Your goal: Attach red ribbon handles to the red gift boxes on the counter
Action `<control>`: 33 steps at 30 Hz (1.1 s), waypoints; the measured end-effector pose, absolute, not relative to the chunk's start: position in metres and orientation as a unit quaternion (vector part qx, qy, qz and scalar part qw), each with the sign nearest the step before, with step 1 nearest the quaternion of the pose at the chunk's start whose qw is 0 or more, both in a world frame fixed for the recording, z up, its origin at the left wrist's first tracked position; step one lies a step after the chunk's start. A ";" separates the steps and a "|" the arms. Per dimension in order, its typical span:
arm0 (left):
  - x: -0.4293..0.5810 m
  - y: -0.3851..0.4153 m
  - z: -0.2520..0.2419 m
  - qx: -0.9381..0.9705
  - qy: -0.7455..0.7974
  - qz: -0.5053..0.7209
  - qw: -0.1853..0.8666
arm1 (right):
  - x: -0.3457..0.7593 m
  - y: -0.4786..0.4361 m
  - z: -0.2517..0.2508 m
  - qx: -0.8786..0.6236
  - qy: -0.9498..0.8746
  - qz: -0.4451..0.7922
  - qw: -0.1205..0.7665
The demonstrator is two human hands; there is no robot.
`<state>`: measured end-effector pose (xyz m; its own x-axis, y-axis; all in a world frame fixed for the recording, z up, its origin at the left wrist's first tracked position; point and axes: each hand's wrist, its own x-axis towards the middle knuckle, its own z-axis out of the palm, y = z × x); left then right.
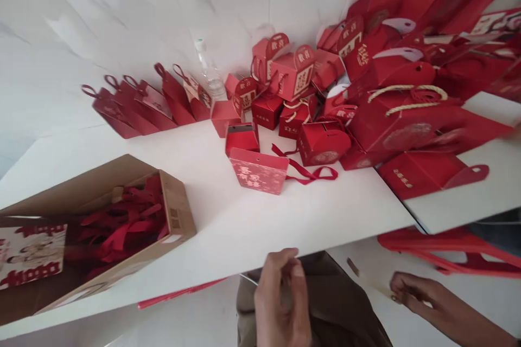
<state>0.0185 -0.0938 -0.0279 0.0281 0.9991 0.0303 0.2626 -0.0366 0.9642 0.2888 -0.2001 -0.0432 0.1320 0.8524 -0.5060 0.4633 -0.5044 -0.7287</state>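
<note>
Your left hand (283, 298) is half curled, its wrist cut off below; you cannot tell whether its fingers hide anything. Your right hand (413, 293) pinches a blurred, pale, brown-ended strip (372, 283), just off the near edge of the table (260, 233). Bare tabletop lies between that edge and a pink-patterned box (258, 172); the left-hand carton (177, 206) runs out of view.

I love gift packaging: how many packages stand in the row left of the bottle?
5, left to right: first package, second package, third package, fourth package and fifth package beside the bottle. More may be hidden.
</note>
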 end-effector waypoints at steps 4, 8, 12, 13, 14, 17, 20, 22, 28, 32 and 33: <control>0.041 -0.114 -0.021 0.435 0.537 0.321 0.647 | 0.257 -0.175 -0.015 -0.633 -0.526 0.516 0.236; 0.042 -0.107 -0.012 0.314 0.485 0.289 0.763 | 0.233 -0.146 -0.004 -0.586 -0.555 0.520 0.280; 0.044 -0.101 -0.011 0.225 0.479 0.302 0.793 | 0.220 -0.140 -0.008 -0.583 -0.553 0.514 0.300; 0.045 -0.100 -0.012 0.215 0.481 0.302 0.794 | 0.219 -0.140 -0.010 -0.583 -0.554 0.510 0.306; 0.045 -0.100 -0.013 0.210 0.488 0.304 0.791 | 0.218 -0.141 -0.010 -0.582 -0.556 0.505 0.310; 0.045 -0.101 -0.019 0.230 0.521 0.320 0.757 | 0.216 -0.140 -0.011 -0.587 -0.577 0.475 0.312; 0.043 -0.100 -0.024 0.294 0.537 0.302 0.731 | 0.214 -0.137 -0.011 -0.602 -0.631 0.381 0.307; 0.041 -0.098 -0.026 0.334 0.525 0.268 0.736 | 0.214 -0.136 -0.011 -0.604 -0.662 0.320 0.307; 0.036 -0.092 -0.026 0.373 0.484 0.250 0.751 | 0.214 -0.128 -0.006 -0.598 -0.634 0.382 0.309; 0.032 -0.092 -0.028 0.406 0.467 0.244 0.747 | 0.214 -0.124 -0.002 -0.607 -0.567 0.470 0.301; 0.031 -0.092 -0.028 0.413 0.463 0.244 0.746 | 0.213 -0.123 -0.002 -0.608 -0.560 0.475 0.301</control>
